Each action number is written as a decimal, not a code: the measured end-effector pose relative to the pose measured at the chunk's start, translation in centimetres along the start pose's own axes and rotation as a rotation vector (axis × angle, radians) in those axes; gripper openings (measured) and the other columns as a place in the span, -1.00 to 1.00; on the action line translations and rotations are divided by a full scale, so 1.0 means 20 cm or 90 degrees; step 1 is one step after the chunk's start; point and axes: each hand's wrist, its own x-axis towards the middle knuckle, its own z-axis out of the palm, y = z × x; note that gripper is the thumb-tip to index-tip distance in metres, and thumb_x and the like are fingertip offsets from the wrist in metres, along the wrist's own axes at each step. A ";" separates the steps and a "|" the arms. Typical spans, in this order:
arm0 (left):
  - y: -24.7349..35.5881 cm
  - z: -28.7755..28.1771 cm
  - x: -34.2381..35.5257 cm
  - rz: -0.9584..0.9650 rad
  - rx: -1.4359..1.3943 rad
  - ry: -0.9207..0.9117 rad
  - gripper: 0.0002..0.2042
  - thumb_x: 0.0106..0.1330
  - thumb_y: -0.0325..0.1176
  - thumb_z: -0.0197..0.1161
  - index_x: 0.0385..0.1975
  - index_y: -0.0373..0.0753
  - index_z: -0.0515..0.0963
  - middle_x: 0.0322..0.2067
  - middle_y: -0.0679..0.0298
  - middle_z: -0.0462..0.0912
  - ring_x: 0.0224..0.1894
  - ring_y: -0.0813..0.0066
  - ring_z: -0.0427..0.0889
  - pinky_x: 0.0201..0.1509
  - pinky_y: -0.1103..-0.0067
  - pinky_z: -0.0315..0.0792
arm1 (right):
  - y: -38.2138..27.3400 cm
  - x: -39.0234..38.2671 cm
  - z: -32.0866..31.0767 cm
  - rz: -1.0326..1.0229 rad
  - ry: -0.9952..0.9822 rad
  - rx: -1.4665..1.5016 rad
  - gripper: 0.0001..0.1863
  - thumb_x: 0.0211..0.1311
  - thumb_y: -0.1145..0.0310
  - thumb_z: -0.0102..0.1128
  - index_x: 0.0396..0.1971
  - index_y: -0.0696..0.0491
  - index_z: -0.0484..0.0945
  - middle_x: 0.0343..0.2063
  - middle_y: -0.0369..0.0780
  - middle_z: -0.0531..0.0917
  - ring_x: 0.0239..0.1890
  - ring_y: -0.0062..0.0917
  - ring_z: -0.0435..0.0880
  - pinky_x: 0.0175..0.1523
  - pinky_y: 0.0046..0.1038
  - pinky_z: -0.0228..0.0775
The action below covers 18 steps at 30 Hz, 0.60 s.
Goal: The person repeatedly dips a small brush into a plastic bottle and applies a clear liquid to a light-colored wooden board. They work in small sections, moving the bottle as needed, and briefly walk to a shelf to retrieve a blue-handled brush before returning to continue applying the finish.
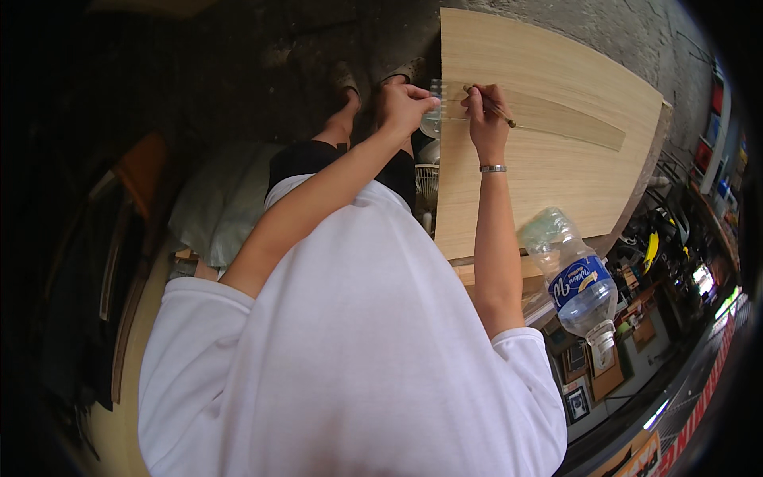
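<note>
On the pale wooden board (548,187) lies a long clear strip (572,123), apparently glass or clear plastic, its left end projecting past the board's edge. My left hand (405,107) is closed, with thumb and fingers pinching that projecting end. Just right of it, my right hand (486,103) grips a slim pen-like tool (501,114) with brass-coloured ends, held slantwise over the strip. Whether the tool's tip touches the strip is too small to tell. A metal band (493,168) circles my right wrist.
A large clear plastic bottle (584,290) with a blue label is beside my right forearm, near the board's lower edge. A fan-like cage (427,181) shows below the board's left edge. Cluttered tools and shelves (660,238) line the right side. A pale sack (222,199) sits at left.
</note>
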 end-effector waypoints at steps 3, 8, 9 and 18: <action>0.01 0.02 -0.01 -0.012 0.054 0.012 -0.74 -0.09 -0.33 0.57 -0.45 -0.33 0.71 -0.50 0.20 0.74 -0.45 0.55 0.69 -0.31 0.62 0.54 | -0.05 0.03 0.02 -0.067 -0.021 -0.118 -0.87 0.29 0.45 0.20 -0.39 0.18 0.48 -0.61 -0.20 0.61 -0.53 -0.64 0.62 -0.41 -0.58 0.41; -0.03 0.01 0.03 0.006 -0.036 -0.049 -0.75 -0.04 -0.36 0.55 -0.42 -0.38 0.70 -0.47 0.19 0.74 -0.40 0.54 0.70 -0.25 0.62 0.55 | -0.14 0.08 0.01 -0.093 -0.093 -0.217 -0.89 0.24 0.48 0.22 -0.38 0.17 0.47 -0.60 -0.11 0.59 -0.55 -0.46 0.63 -0.40 -0.53 0.41; -0.05 0.01 0.04 0.015 -0.075 -0.064 -0.74 -0.03 -0.37 0.54 -0.40 -0.40 0.69 -0.45 0.18 0.74 -0.40 0.53 0.70 -0.23 0.63 0.55 | -0.15 0.09 0.01 -0.096 -0.103 -0.220 -0.89 0.24 0.48 0.22 -0.38 0.16 0.47 -0.59 -0.10 0.59 -0.55 -0.42 0.63 -0.40 -0.51 0.41; -0.09 0.01 0.09 -0.044 -0.183 -0.147 -0.75 0.04 -0.48 0.49 -0.31 -0.47 0.64 -0.38 0.13 0.73 -0.37 0.50 0.71 -0.22 0.65 0.57 | -0.10 0.09 0.00 -0.180 -0.155 -0.284 -0.87 0.24 0.53 0.20 -0.40 0.18 0.41 -0.60 -0.15 0.57 -0.60 -0.54 0.48 -0.43 -0.53 0.35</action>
